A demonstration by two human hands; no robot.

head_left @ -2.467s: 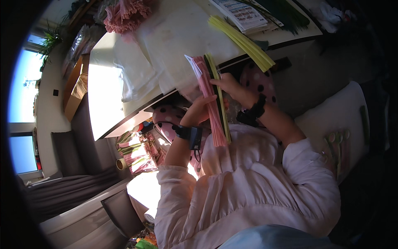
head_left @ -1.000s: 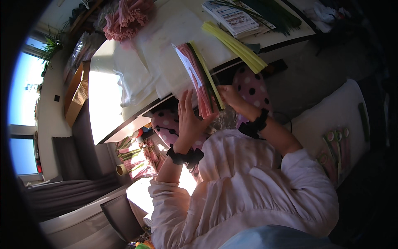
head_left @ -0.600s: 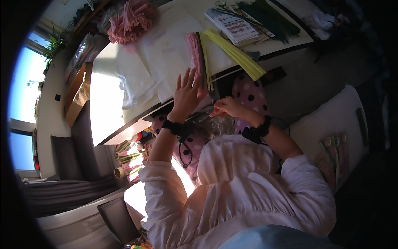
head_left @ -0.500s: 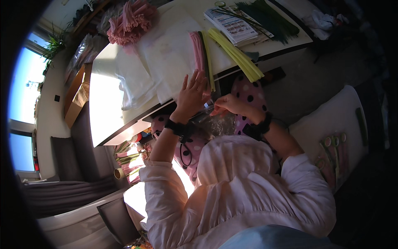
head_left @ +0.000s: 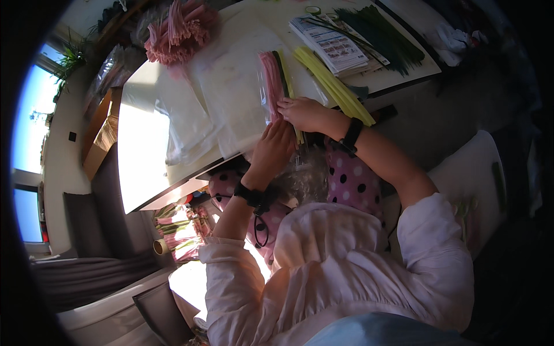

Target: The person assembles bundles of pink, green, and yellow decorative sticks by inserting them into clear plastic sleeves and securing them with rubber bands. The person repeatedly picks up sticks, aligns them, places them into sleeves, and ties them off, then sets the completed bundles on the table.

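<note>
A bundle of thin, fuzzy pink stems [head_left: 270, 81], like chenille stems, lies at the table's front edge with dark green and yellow-green stems [head_left: 285, 74] along its right side. Shiny clear plastic shows around it, seemingly a bag. My left hand [head_left: 273, 151] is closed round the bundle's near end, fingertips on the pink stems. From the right, my right hand [head_left: 304, 114] lies across the lower part of the bundle, its fingers bent onto the stems and plastic. Crumpled clear plastic [head_left: 309, 176] rests on my lap below.
Right of my hands lies a yellow-green stem bundle [head_left: 332, 83]. Behind it are printed papers [head_left: 329, 43], dark green stems [head_left: 384, 40] and a tape roll [head_left: 313, 10]. Flat clear bags [head_left: 184, 124] cover the table's left; a big pink bundle [head_left: 179, 34] sits far left.
My right hand has moved up from below the table edge onto the bundle. My left hand has slid down to the bundle's near end, its spread fingers now bent in.
</note>
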